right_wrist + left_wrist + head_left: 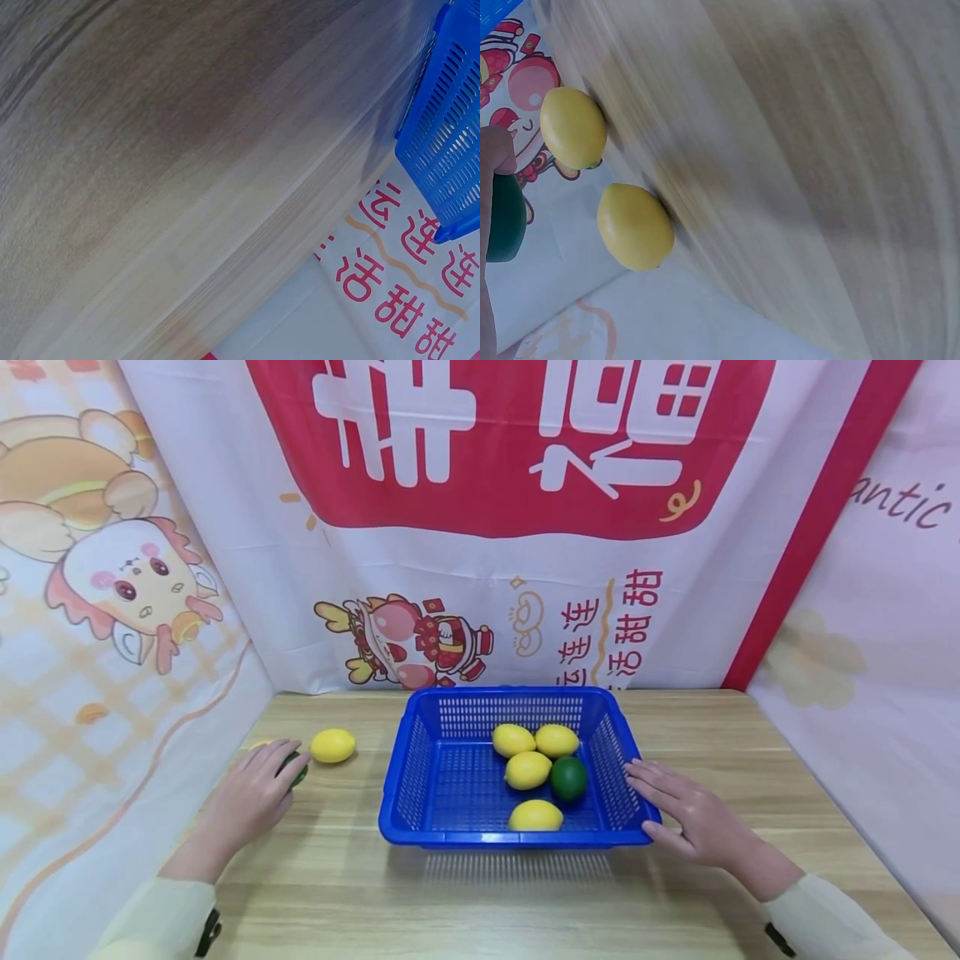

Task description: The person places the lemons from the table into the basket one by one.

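My left hand (pixel 255 789) holds a dark green, egg-shaped fruit (pixel 294 769) at the table's left side. In the left wrist view, the green fruit (pixel 507 219) shows under a bent finger. A yellow lemon (pixel 333 746) lies just right of that hand. Another lemon (pixel 635 226) is mostly hidden behind the hand in the head view. My right hand (pixel 686 814) rests with extended fingers at the right rim of a blue plastic basket (pixel 405 760). Inside are several lemons (pixel 528 771) and one dark green fruit (pixel 568 778), grouped toward the right half.
The basket stands on a wood-grain table (pixel 517 910), near its back edge. Behind it hangs a white and red printed cloth (pixel 480 560). Printed cloths also flank the table at left (pixel 112 710) and right (pixel 862 693).
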Available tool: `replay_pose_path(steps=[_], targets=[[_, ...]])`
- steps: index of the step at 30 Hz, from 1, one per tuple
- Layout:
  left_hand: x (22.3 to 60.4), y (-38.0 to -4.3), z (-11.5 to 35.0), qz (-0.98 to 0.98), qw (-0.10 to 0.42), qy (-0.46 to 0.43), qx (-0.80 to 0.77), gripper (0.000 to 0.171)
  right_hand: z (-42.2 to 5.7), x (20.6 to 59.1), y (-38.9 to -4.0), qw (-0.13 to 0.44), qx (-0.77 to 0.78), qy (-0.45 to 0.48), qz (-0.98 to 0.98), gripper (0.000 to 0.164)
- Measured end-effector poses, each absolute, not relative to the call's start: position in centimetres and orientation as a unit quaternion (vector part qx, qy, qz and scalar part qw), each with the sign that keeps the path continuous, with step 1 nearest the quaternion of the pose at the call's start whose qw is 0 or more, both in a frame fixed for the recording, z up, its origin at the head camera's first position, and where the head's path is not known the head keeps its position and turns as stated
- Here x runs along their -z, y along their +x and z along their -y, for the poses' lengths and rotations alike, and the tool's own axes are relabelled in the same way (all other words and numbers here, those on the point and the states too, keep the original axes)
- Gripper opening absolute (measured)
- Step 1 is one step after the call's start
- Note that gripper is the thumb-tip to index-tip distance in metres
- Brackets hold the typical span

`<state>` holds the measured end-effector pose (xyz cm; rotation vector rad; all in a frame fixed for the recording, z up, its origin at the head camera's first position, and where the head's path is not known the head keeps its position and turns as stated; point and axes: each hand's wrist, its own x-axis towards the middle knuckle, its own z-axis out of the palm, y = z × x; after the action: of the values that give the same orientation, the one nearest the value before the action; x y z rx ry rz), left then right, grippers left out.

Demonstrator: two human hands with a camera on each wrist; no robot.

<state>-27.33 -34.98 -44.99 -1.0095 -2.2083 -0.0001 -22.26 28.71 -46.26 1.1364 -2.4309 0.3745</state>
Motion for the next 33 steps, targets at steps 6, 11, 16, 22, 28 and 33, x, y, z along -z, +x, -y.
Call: replay_pose_path(steps=[6, 11, 16, 22, 28, 33], targets=[[44.6, -27.7, 34.4, 0.851, 0.351, -0.391, -0.011, 0.05, -28.7, 46.2, -22.3, 0.215, -0.132, 0.411, 0.876, 0.056], [44.3, -28.1, 33.8, 0.851, 0.345, -0.396, -0.015, 0.044, -28.7, 46.2, -22.3, 0.216, -0.131, 0.412, 0.876, 0.055], [43.9, -28.4, 33.0, 0.855, 0.333, -0.397, -0.03, 0.043, -28.7, 46.1, -22.3, 0.218, -0.128, 0.412, 0.875, 0.056], [43.1, -28.7, 31.8, 0.853, 0.335, -0.399, -0.031, 0.043, -28.7, 46.2, -22.3, 0.218, -0.128, 0.413, 0.875, 0.056], [42.3, -28.8, 30.7, 0.85, 0.334, -0.406, -0.03, 0.042, -28.8, 46.3, -22.4, 0.218, -0.13, 0.414, 0.874, 0.056], [41.6, -29.0, 29.9, 0.841, 0.343, -0.418, -0.025, 0.042, -28.8, 46.4, -22.4, 0.221, -0.13, 0.416, 0.873, 0.055]])
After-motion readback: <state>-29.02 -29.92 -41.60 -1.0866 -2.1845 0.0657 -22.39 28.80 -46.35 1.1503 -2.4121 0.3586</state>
